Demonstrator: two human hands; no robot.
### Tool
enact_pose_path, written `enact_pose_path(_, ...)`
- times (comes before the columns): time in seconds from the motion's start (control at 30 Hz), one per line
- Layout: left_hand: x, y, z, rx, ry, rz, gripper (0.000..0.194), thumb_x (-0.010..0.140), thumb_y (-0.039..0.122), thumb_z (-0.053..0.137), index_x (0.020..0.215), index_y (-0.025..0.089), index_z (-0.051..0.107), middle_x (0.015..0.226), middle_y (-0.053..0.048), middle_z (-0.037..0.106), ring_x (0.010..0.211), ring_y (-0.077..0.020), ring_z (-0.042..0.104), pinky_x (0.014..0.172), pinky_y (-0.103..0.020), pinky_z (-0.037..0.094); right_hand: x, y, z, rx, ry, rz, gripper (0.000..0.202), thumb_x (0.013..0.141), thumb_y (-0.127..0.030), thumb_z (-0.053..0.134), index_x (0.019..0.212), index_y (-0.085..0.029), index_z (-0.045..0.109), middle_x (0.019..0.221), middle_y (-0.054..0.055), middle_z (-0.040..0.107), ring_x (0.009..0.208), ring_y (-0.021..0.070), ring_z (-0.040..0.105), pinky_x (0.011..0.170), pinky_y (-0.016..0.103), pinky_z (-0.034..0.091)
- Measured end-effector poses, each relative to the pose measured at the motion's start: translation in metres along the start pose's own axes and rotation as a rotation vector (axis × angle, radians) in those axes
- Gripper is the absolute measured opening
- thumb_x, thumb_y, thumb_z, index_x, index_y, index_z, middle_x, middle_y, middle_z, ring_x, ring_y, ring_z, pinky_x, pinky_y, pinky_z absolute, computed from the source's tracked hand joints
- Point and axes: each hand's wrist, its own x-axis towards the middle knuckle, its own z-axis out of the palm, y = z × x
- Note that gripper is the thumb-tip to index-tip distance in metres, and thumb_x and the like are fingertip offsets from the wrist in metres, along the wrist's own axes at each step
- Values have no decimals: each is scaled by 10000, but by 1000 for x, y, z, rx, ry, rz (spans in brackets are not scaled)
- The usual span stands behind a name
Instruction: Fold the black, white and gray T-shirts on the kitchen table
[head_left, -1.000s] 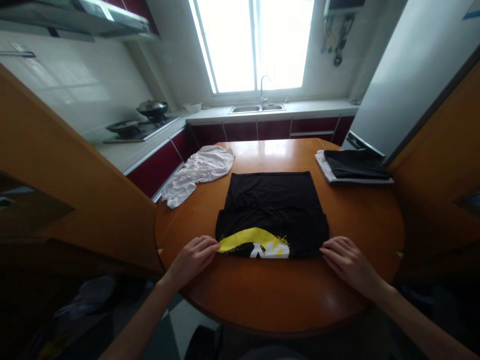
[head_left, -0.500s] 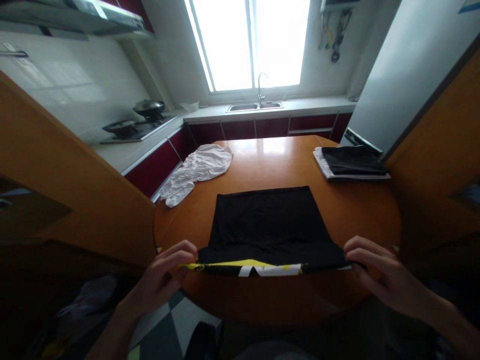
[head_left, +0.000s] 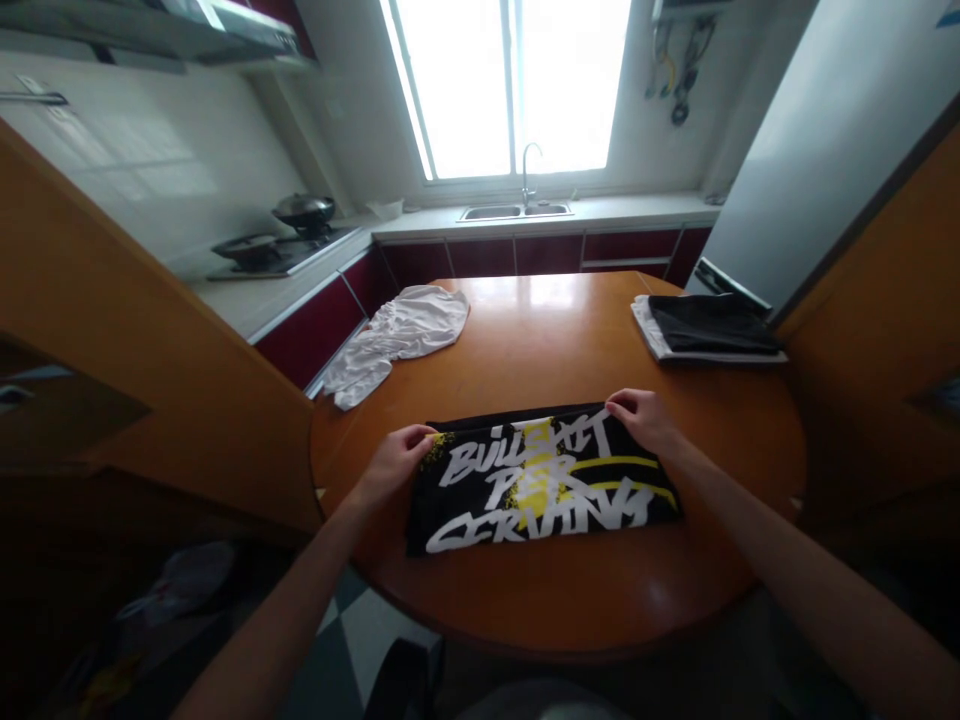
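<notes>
1. The black printed T-shirt (head_left: 541, 480) lies folded into a flat band on the near part of the round wooden table (head_left: 570, 600), print facing up.
2. The left hand (head_left: 397, 462) pinches the shirt's far left corner; the right hand (head_left: 643, 418) pinches its far right corner.
3. The fold looks nearly done; stacking seemingly remains.
4. Beyond the shirt, far left, sits a crumpled white garment (head_left: 397, 340); far right, a folded pile (head_left: 709, 330).

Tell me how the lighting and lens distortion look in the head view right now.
Head view: the bright window is blown out white, throwing glare on the round orange wooden table; edges bow from wide-angle distortion; the corners are dark; the folded black T-shirt with white and yellow print stays legible.
</notes>
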Motion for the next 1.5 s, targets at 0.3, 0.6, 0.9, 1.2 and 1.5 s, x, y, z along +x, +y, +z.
enact_pose_path(0.3, 24, -6, -1, 36, 37, 64, 500, 803, 607, 660, 978, 147, 751, 953, -92, 774, 888, -258, 713, 782, -337, 548, 22, 16, 12, -100, 51, 33, 262, 842, -402, 586, 818, -186, 732, 831, 83, 757, 766, 222, 674, 705, 323, 476)
enact_pose_path(0.6, 38, -26, 13, 169, 108, 87, 489, 821, 608, 616, 967, 162, 756, 926, -92, 780, 846, -250, 716, 753, -326, 525, 22, 40, 26, -193, 66, 42, 254, 887, -379, 563, 862, -194, 734, 883, 83, 762, 837, 234, 685, 756, 332, 469)
enact_pose_path(0.9, 35, -19, 13, 392, 234, 187, 444, 924, 509, 523, 1106, 157, 721, 1047, -119, 738, 908, -260, 701, 821, -356, 548, 8, 14, 25, -557, 177, -93, 311, 985, -350, 461, 987, -185, 724, 1005, 131, 696, 977, 269, 620, 854, 380, 481)
enact_pose_path(1.2, 19, 29, 94, 774, -126, 505, 548, 1022, 502, 450, 1512, 258, 484, 1609, -112, 396, 1495, -355, 315, 1192, -611, 259, -23, -42, 87, -606, -136, -234, 595, 1028, -416, 368, 1535, -110, 419, 1643, 142, 322, 1530, 290, 221, 1236, 474, 139)
enact_pose_path(1.5, 19, 9, 110, 826, -183, 437, 605, 1012, 579, 428, 1565, 337, 394, 1673, -48, 259, 1554, -339, 165, 1232, -610, 117, -24, -13, 82, -642, -181, -88, 704, 1027, -538, 314, 1580, -104, 345, 1659, 163, 255, 1554, 284, 169, 1245, 524, 72)
